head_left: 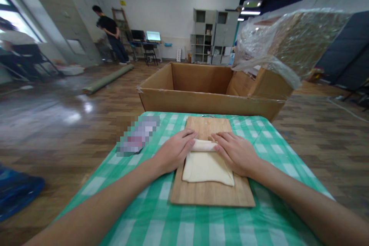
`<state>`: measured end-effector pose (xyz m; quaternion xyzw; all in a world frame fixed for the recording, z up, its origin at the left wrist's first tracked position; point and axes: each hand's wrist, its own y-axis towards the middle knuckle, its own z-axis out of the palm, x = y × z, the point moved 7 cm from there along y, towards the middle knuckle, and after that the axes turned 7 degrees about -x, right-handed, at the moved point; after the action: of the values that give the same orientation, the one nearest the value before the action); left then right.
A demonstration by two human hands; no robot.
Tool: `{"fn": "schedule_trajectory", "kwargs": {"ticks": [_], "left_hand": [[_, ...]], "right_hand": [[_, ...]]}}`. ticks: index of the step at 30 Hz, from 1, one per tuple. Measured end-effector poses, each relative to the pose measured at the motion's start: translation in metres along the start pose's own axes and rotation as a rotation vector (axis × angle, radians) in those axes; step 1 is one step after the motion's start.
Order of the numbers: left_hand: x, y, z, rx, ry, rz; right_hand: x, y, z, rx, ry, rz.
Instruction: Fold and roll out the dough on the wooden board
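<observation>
One pale dough sheet (pixel 206 167) lies on a wooden board (pixel 213 194), its far edge turned over into a short roll (pixel 203 145) under our fingertips. We lay the left hand (pixel 173 152) and the right hand (pixel 236 152) flat, fingers extended and close together, gripping nothing; a strip of roll shows between the two sets of fingertips. In our judgement, the roll comes out even when both hands press lightly and equally; heavier pressure on one side would likely skew it. The unrolled part lies on the wrist side of the fingers. The board rests on a green checked tablecloth (pixel 161 215). Beyond the fingertips stands an open cardboard box (pixel 201 102), with a plastic bag (pixel 288 42) above its right end.
</observation>
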<state>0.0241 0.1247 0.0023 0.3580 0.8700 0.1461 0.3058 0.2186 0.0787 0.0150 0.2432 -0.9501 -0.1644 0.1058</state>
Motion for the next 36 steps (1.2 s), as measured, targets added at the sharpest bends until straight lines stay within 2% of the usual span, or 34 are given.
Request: {"fn": "schedule_trajectory", "kwargs": {"ticks": [5,11,18,21,29,33,36], "left_hand": [[0.000,-0.003,0.003,0.111,0.034,0.002],[-0.001,-0.009,-0.006,0.185,0.016,0.073],[-0.020,-0.009,-0.018,0.160,0.058,0.153],[-0.026,-0.007,-0.020,0.156,0.121,0.187],[-0.029,-0.012,-0.014,0.204,0.078,0.137],[-0.043,-0.016,-0.011,0.206,0.199,0.140],[-0.055,-0.019,-0.007,0.147,0.303,0.181]], "right_hand": [[-0.011,0.002,0.004,0.046,-0.034,0.108],[-0.003,-0.003,0.003,0.059,-0.047,0.087],[0.022,-0.033,-0.008,-0.070,-0.117,0.067],[0.030,-0.044,-0.013,-0.083,-0.085,0.030],[0.045,-0.058,-0.030,-0.136,0.101,-0.082],[0.048,-0.060,-0.029,-0.172,0.135,-0.131],[0.046,-0.058,-0.021,-0.160,0.039,-0.085]]}}
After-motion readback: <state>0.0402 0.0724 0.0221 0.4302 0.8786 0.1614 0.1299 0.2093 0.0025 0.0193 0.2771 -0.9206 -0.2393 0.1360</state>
